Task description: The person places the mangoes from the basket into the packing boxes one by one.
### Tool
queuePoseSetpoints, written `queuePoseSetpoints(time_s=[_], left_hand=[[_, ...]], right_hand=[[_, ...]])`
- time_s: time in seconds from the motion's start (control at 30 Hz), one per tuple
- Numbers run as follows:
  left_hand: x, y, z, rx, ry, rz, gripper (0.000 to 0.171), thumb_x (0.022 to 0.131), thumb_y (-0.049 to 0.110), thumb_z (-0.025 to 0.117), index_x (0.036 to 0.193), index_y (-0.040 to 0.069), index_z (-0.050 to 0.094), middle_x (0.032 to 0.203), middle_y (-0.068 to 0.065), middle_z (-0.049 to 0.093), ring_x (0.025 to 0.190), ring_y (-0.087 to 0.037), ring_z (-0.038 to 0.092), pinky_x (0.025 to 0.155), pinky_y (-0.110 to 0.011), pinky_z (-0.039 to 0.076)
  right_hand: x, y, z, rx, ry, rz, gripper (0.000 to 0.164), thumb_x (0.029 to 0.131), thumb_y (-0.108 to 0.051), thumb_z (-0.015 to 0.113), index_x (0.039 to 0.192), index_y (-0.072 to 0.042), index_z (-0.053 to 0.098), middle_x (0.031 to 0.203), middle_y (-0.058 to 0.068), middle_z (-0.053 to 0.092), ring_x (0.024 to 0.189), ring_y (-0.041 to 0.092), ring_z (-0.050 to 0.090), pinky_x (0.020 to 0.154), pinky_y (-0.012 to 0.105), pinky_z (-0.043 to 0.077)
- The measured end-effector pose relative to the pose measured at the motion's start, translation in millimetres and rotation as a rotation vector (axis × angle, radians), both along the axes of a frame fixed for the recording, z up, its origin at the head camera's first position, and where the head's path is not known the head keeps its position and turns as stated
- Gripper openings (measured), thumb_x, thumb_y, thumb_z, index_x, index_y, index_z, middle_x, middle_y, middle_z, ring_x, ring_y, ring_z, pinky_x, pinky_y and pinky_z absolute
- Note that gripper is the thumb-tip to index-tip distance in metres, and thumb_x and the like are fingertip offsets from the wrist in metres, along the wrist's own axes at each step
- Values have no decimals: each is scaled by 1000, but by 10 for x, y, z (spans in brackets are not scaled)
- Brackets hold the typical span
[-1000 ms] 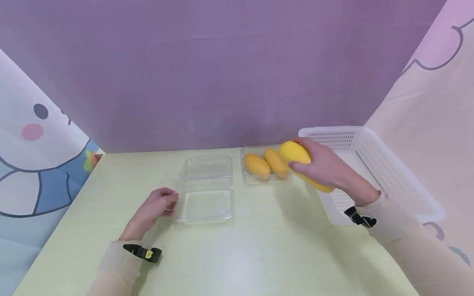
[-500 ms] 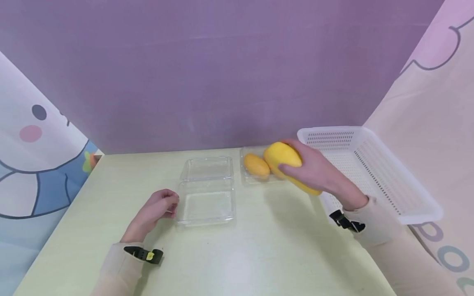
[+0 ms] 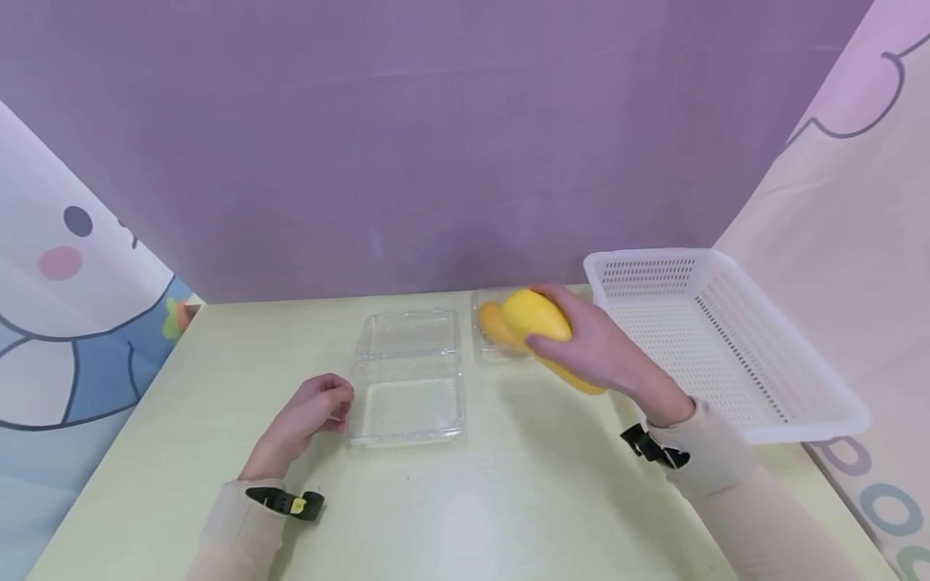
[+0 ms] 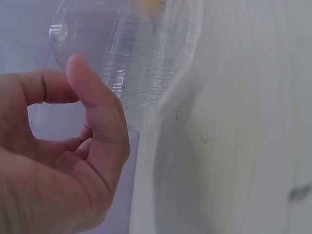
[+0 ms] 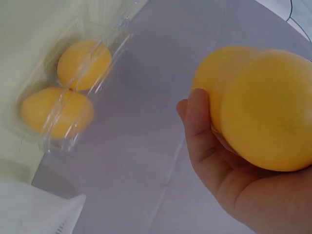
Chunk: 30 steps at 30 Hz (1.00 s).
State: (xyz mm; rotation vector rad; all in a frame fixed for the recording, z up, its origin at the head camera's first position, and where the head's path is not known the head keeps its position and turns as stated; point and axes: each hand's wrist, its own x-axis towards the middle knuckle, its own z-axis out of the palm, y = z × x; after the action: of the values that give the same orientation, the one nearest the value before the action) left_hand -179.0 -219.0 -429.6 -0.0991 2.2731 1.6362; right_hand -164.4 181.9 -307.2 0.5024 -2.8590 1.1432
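Yellow fruits (image 3: 538,315) in right hand (image 3: 592,343)

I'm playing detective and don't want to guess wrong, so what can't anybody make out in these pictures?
Head view: the boxed fruit nearer the basket, hidden behind the right hand and its yellow fruits.
Right wrist view: most of the white basket, cut off by the edges.
Left wrist view: the yellow patch, blurred and cut off by the top edge.
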Motion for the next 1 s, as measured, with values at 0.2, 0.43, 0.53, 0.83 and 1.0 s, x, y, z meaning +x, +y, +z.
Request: queuePoseSetpoints(time_s=[0.2,0.43,0.53,0.83,1.0], left_hand=[[7,5,-10,7,1,0,24,100,10,52,114,-10,50,85,-9,54,71,-20,57,63,-31,55],[11,1,-17,11,1,-3,23,100,10,51,113,-10,51,84,-8,54,70,-19,57,63,-30,55],[13,7,-18,17,-2,3,24,100,10,51,113,-10,50,85,-8,54,70,-19,56,62,-30,55],[21,40,-27,22,1,4,23,100,9,50,113,-10,49,84,-7,53,70,-18,56,62,-29,54],[38,42,-19,36,-4,10,22,99,8,51,113,-9,49,83,-7,53,69,-18,56,61,-29,54]], right_hand=[[8,-97,-83,-44,-2,30,66,90,-28,70,150,-19,45,129,4,59,94,25,59,80,41,50],[20,-196,-172,-71,12,35,67,89,-30,70,150,-18,45,133,4,58,96,25,58,81,42,50],[26,-235,-210,-90,19,38,66,89,-30,70,150,-18,46,137,3,56,99,25,57,82,42,50],[33,-363,-318,-147,12,63,67,88,-29,71,150,-20,47,127,2,55,94,25,57,77,40,52],[37,-424,-389,-158,45,86,66,87,-28,71,149,-21,48,128,1,55,94,23,57,78,40,52]])
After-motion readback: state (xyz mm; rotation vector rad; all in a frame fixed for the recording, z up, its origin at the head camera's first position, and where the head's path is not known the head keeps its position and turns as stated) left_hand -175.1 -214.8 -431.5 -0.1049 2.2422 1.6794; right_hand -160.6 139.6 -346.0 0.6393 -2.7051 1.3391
